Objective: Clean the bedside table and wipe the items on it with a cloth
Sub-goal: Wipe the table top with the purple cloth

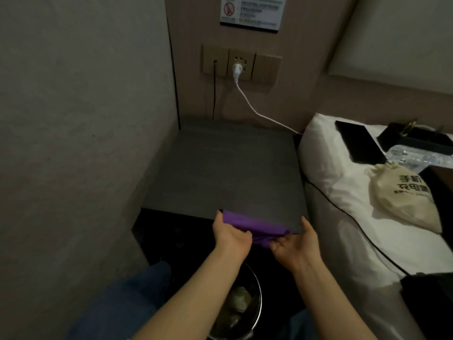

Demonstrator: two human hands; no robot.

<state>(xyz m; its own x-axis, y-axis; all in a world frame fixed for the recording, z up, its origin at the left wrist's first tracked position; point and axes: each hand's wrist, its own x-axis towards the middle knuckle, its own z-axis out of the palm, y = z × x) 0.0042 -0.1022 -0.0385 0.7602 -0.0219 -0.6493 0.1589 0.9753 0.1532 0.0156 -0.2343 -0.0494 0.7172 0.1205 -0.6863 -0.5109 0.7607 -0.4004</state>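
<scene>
While both hands meet at the lower centre of the frame, the left hand (230,235) and right hand (295,246) each pinch an end of the purple cloth (257,228), fingers closed on it, bunched against the front edge of the grey bedside table (220,168), whose top is bare

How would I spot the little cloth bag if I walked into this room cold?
Start at the bed with white bedding, right of the grey bedside table. On the bedding lies a cream drawstring pouch, puckered shut at its top. Unlike the flat black slab and clear plastic item beside it, it is soft, pale and printed with dark characters.
</scene>
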